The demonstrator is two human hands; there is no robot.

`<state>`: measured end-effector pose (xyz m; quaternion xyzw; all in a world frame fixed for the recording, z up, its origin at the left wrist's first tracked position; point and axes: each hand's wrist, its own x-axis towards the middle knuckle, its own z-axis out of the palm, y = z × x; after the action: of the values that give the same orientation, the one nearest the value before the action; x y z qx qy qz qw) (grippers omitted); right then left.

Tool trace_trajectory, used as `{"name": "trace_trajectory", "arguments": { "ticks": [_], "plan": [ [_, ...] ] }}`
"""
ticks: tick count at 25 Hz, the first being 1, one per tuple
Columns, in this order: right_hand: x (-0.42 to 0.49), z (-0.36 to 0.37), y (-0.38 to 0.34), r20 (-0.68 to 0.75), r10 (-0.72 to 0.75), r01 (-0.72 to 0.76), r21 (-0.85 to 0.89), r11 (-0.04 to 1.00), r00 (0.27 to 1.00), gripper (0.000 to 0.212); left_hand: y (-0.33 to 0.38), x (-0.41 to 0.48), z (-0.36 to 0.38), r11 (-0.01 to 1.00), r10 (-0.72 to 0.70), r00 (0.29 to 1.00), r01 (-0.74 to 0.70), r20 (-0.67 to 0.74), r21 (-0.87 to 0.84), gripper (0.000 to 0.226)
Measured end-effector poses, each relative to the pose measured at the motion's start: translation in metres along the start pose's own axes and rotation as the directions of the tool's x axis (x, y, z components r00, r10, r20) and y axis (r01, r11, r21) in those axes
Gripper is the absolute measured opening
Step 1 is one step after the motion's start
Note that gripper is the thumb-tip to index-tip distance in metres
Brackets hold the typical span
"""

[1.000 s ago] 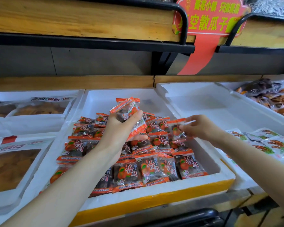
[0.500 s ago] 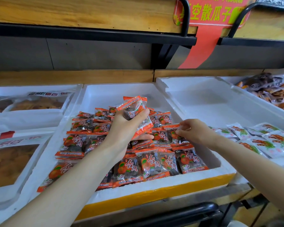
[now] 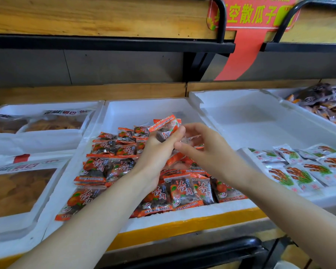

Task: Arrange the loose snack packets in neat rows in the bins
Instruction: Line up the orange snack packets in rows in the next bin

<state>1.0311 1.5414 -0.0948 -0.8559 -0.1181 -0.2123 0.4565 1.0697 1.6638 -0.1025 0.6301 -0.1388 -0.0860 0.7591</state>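
Shop shelving of wooden boards (image 3: 105, 16) on black metal rails (image 3: 109, 42) backs the scene. At centre I note a white foam bin (image 3: 144, 111) with a yellow front edge. It holds orange-and-clear snack packets (image 3: 97, 167) with dark fruit inside. Those at the left and front lie in overlapping rows; those under the arms are hidden.

The left hand (image 3: 159, 152) is raised over the middle of the bin. Its fingers are clamped round a bunch of packets (image 3: 166, 129) of the same kind, whose orange edges fan out past the fingertips. The right hand (image 3: 209, 152) meets it from the right. Its fingers curl over a clear-wrapped packet (image 3: 190, 139) held against the bunch; blur obscures the exact grip.

To the right stands a second white foam bin (image 3: 241, 113). Beyond it lie white packets printed green and orange (image 3: 308, 167), with dark wrappers (image 3: 318, 96) further back. To the left, clear-windowed bags of tan dried food (image 3: 17, 191) sit in foam trays (image 3: 47, 191). A red sign with yellow-green characters (image 3: 250, 18) hangs above.
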Motion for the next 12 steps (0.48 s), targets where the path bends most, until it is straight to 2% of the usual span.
{"name": "trace_trajectory", "arguments": {
  "ticks": [2,4,6,8,12],
  "plan": [
    [0.001,0.001,0.003,-0.029,0.041,-0.041,-0.009,0.999,0.999,0.03,0.001,-0.005,0.0,0.998,-0.009,1.0,0.009,-0.007,0.056,0.046],
    [0.0,0.003,0.008,-0.054,0.094,-0.091,0.07,0.993,0.994,0.017,0.002,-0.014,0.002,0.996,-0.009,1.0,0.007,0.026,0.084,0.027],
    [-0.002,0.004,0.009,-0.056,0.127,-0.12,0.117,0.986,0.99,0.009,0.003,-0.02,0.004,0.995,-0.014,0.999,0.011,0.031,0.099,0.021],
    [-0.004,0.003,0.007,-0.026,0.14,-0.134,0.147,0.98,0.99,0.012,0.003,-0.024,0.004,0.994,-0.027,1.0,0.026,0.009,0.108,0.021],
    [-0.009,0.0,0.005,0.063,0.205,-0.214,0.216,0.953,0.977,0.018,0.001,-0.027,0.004,0.997,-0.035,0.993,0.042,-0.112,0.062,0.037]
  ]
}}
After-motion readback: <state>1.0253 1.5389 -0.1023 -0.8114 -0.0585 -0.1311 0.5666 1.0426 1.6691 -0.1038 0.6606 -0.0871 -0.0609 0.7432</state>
